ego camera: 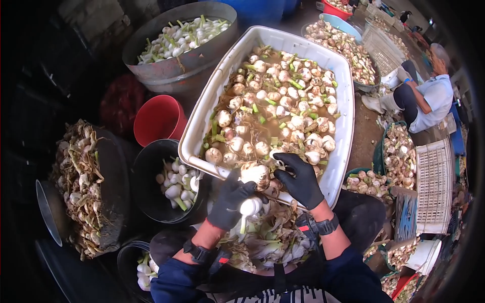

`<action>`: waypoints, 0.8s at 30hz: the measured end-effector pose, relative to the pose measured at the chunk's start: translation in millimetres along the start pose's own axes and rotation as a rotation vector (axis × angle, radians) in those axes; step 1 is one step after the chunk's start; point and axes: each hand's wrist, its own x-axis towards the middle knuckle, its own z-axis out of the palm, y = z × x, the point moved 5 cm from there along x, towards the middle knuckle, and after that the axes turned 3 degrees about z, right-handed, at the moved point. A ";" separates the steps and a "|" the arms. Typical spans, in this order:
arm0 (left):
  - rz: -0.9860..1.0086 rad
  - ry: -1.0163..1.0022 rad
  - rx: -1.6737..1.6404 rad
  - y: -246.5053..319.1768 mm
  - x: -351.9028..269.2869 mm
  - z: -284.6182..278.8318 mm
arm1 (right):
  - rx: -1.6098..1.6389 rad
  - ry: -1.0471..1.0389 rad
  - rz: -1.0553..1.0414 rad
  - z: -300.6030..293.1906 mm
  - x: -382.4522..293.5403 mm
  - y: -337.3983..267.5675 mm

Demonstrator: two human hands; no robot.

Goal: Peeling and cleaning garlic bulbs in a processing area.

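My left hand [232, 202], in a black glove, holds a partly skinned garlic bulb [253, 175] between thumb and fingers. A smooth white garlic bulb with a short green stem [250, 207] sits at the lower side of the same hand, apparently held too. To the right, my right hand [301, 183], also gloved, has its thumb and fingers spread, the fingertips beside a pale bulb [276, 153]. Both hands are over the near rim of a white plastic tub [343, 113], where unpeeled garlic bulbs sit in murky water. Loose garlic skins [265, 242] lie heaped below my hands.
At left stand a black bucket of peeled garlic [146, 189], a red bucket [159, 117] and a heap of unpeeled garlic [81, 189]. A metal vat [189, 62] holds peeled bulbs. Rightward are a plastic crate [434, 189], several garlic containers and a seated person [428, 94].
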 end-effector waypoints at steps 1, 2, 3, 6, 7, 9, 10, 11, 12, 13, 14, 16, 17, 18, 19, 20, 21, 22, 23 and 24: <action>0.065 0.084 0.098 3.4 -0.1 -0.5 | -0.029 0.131 -0.068 -4.0 -4.3 -8.8; 0.174 0.170 0.165 0.4 2.5 -5.9 | -0.058 0.262 -0.137 -7.5 -9.8 -18.1; 0.173 0.163 0.159 -11.0 7.9 -12.5 | -0.066 0.265 -0.135 -5.5 -14.1 -23.0; 0.470 0.242 0.518 -6.9 7.5 -15.9 | -0.169 0.291 -0.167 4.5 -22.3 -45.9; 0.470 0.236 0.514 -4.6 6.8 -12.5 | -0.175 0.295 -0.165 4.0 -23.5 -45.6; 0.407 0.242 0.753 0.0 2.8 -5.6 | -0.272 0.322 -0.206 4.5 -26.3 -47.1; 0.407 0.243 0.752 -0.9 2.7 -6.1 | -0.272 0.321 -0.206 4.5 -27.5 -47.7; 0.449 0.229 0.743 -1.2 2.6 -5.6 | -0.318 0.315 -0.211 4.6 -28.9 -49.1; 0.493 0.214 0.734 -0.4 2.2 -4.4 | -0.364 0.310 -0.217 4.3 -29.9 -50.6; 0.494 0.214 0.732 0.4 1.0 -4.2 | -0.365 0.310 -0.218 3.7 -31.0 -51.3; 0.476 0.199 0.770 1.1 -0.7 -3.3 | -0.397 0.297 -0.236 4.2 -32.3 -52.6; 0.460 0.181 0.805 2.7 -2.5 -1.9 | -0.433 0.286 -0.254 4.3 -34.7 -52.9; 0.450 0.161 0.846 3.3 -2.8 -0.4 | -0.438 0.278 -0.255 4.4 -35.9 -52.4; 0.441 0.142 0.888 4.0 -3.3 0.8 | -0.441 0.270 -0.258 4.5 -37.1 -52.9; 0.444 0.141 0.888 3.7 -4.0 0.3 | -0.442 0.272 -0.260 4.1 -38.5 -53.0; 0.433 0.128 0.921 1.6 -4.3 0.1 | -0.468 0.264 -0.256 4.5 -39.8 -52.3; 0.421 0.116 0.954 -0.2 -4.8 0.0 | -0.494 0.255 -0.252 5.3 -41.0 -51.3; 0.423 0.115 0.956 -0.6 -5.4 -0.2 | -0.493 0.256 -0.254 5.9 -42.4 -50.2; 0.463 0.094 0.950 0.1 -6.4 1.4 | -0.491 0.261 -0.248 6.5 -43.6 -48.3; 0.502 0.069 0.941 0.5 -6.0 3.9 | -0.492 0.265 -0.239 6.3 -44.8 -45.1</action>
